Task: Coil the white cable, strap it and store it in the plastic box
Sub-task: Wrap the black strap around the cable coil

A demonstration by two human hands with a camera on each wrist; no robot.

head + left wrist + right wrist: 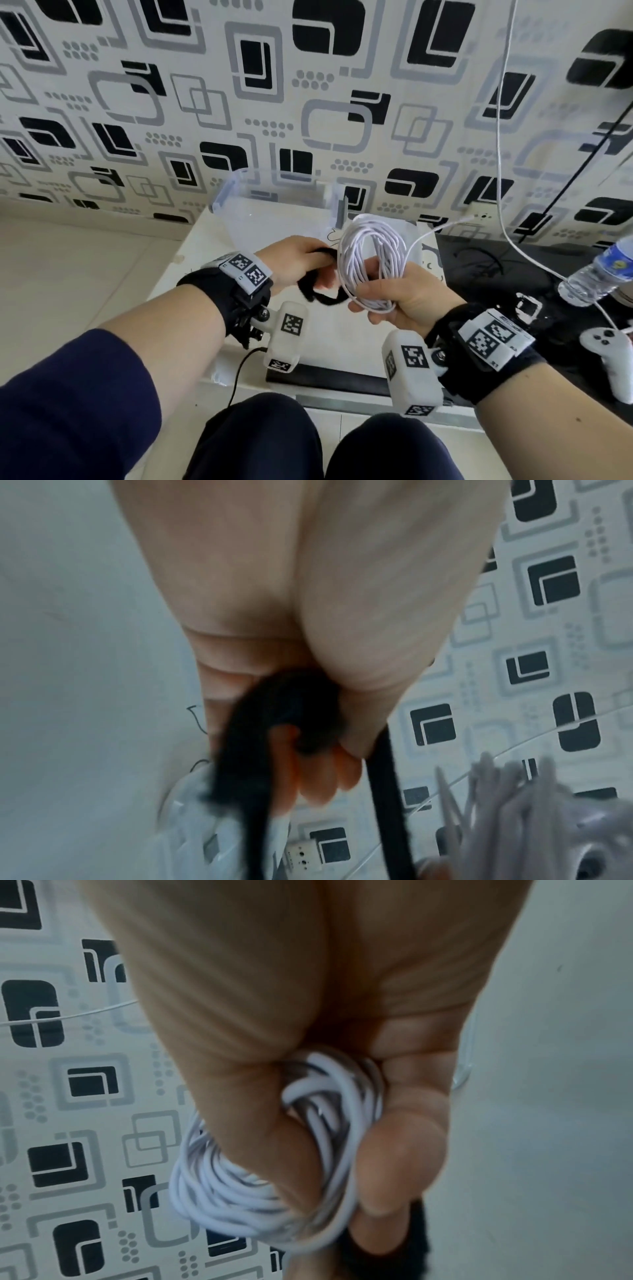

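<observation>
My right hand [387,291] grips the white cable [371,260], wound into an upright oval coil above the white table; in the right wrist view the coil [329,1110] runs through my fist [342,1123]. One loose end [442,226] trails right toward the wall. My left hand [308,263] pinches a black strap [322,298] just left of the coil; the strap loops under the coil's lower part. In the left wrist view the black strap [291,710] passes through my curled fingers [318,777]. The clear plastic box [236,192] stands open behind, against the wall.
A white table [342,335] is in front of my knees. To the right lie a dark surface [496,260], a tilted water bottle [599,270] and a white controller [609,356]. Another white cord [501,137] hangs down the patterned wall.
</observation>
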